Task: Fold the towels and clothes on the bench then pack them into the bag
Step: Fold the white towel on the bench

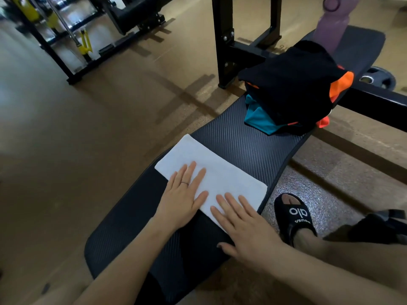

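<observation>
Here, my left hand (184,199) lies flat with straight, slightly spread fingers on the near left part of the folded white rectangular towel (211,175); a thin ring sits on one finger. My right hand (244,227) lies just beside it, fingers also straight and spread, pressing the towel's near right edge, thumb resting off the cloth on the black ribbed padded table (248,139). Neither hand curls round or pinches anything. The towel lies crosswise on the table, directly under both palms. Beyond my fingertips, well apart from the towel, a heap of clothes (290,89) sits farther along the same table: a black garment on top, with orange and teal fabric showing beneath its edges. Past the heap stands a mauve bottle-shaped object (330,27), partly out of frame. To the right of my right hand, my foot in a black open-toed slipper (293,214) rests on the speckled floor.
</observation>
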### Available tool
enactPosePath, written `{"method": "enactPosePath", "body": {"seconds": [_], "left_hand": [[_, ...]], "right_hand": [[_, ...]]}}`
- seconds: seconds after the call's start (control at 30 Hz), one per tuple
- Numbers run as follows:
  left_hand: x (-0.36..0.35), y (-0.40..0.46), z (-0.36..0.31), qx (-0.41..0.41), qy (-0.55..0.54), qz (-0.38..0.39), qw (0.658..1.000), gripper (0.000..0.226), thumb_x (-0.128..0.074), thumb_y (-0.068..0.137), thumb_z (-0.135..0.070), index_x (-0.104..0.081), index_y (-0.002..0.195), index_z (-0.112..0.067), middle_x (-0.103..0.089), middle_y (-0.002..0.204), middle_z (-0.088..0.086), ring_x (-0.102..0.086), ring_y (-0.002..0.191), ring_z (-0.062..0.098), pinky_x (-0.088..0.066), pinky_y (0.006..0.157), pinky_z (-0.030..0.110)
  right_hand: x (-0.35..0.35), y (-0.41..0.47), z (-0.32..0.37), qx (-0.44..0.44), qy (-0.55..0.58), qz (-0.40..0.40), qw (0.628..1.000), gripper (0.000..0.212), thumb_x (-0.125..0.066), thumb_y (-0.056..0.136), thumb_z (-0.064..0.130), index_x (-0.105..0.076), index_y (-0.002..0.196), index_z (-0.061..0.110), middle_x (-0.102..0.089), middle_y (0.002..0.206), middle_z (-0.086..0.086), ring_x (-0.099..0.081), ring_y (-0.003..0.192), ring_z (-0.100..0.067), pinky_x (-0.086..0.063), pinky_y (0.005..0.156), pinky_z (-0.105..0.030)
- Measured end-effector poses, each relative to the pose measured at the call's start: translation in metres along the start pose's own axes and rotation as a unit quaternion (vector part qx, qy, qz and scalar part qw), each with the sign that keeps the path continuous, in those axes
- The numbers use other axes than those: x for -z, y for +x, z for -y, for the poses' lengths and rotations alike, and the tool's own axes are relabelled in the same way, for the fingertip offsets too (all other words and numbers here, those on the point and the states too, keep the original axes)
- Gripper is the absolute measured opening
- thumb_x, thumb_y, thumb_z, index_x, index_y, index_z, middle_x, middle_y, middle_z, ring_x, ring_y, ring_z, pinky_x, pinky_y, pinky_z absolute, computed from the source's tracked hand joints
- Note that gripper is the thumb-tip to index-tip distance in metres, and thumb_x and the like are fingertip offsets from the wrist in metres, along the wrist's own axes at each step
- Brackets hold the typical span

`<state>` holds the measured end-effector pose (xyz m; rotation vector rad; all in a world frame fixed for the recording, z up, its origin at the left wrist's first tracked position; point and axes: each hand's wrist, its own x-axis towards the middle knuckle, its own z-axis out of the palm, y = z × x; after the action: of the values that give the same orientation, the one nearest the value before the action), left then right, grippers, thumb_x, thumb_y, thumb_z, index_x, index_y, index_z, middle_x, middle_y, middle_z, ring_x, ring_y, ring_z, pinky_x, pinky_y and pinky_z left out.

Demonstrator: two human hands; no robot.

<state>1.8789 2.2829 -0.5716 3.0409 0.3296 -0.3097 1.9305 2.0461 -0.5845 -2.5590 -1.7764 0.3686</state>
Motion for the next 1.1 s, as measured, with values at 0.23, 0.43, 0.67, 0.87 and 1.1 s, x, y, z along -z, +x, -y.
{"method": "enactPosePath", "body": {"seconds": [0.23,0.43,0.67,0.87,1.1], "left_hand": [[0.021,-0.029,-0.018,-0.041,0.008,-0.031,0.999,0.073,-0.023,0.102,-0.064,-0.004,0.163,-0.029,0.004,0.171,0.006,0.004,0.157,0.022,0.002,0.127,0.04],[0.004,-0.077,-0.079,-0.117,-0.014,-0.073,0.99,0.065,-0.051,0.087,-0.07,-0.051,0.126,-0.018,-0.048,0.135,0.005,-0.045,0.126,0.026,-0.04,0.111,0.04],[-0.009,-0.077,-0.12,-0.082,0.071,-0.086,0.99,0.047,-0.065,0.082,-0.052,-0.05,0.106,-0.014,-0.055,0.111,0.009,-0.053,0.104,0.03,-0.051,0.094,0.042],[-0.016,-0.083,-0.123,-0.12,0.12,-0.108,0.979,0.034,-0.072,0.086,-0.037,-0.049,0.097,-0.015,-0.055,0.098,0.007,-0.055,0.089,0.027,-0.052,0.086,0.041],[-0.025,-0.098,-0.105,-0.176,0.099,-0.142,0.969,0.019,-0.066,0.092,-0.022,-0.05,0.099,-0.015,-0.058,0.096,0.004,-0.055,0.083,0.024,-0.054,0.092,0.038]], "right_hand": [[0.037,0.005,-0.008,0.014,0.062,-0.044,0.997,0.07,-0.03,0.09,0.059,-0.053,0.139,0.014,-0.053,0.143,-0.013,-0.049,0.134,-0.033,-0.043,0.11,-0.049],[0.073,0.018,-0.069,-0.117,0.087,-0.071,0.987,0.034,-0.045,0.093,0.023,-0.055,0.126,0.022,-0.052,0.122,-0.001,-0.049,0.115,-0.028,-0.043,0.095,-0.043],[0.07,0.01,-0.082,-0.1,0.128,0.039,0.986,0.061,-0.058,0.084,0.007,-0.04,0.14,0.024,-0.038,0.124,0.002,-0.037,0.114,-0.021,-0.046,0.076,-0.033],[0.06,-0.008,-0.072,-0.077,0.093,0.023,0.992,0.061,-0.069,0.076,0.005,-0.038,0.125,0.024,-0.032,0.115,0.002,-0.039,0.1,-0.017,-0.038,0.068,-0.028],[0.037,-0.025,-0.066,-0.074,0.034,-0.074,0.994,0.056,-0.078,0.069,0.004,-0.048,0.112,0.025,-0.029,0.096,0.005,-0.032,0.08,-0.013,-0.027,0.065,-0.025]]}}
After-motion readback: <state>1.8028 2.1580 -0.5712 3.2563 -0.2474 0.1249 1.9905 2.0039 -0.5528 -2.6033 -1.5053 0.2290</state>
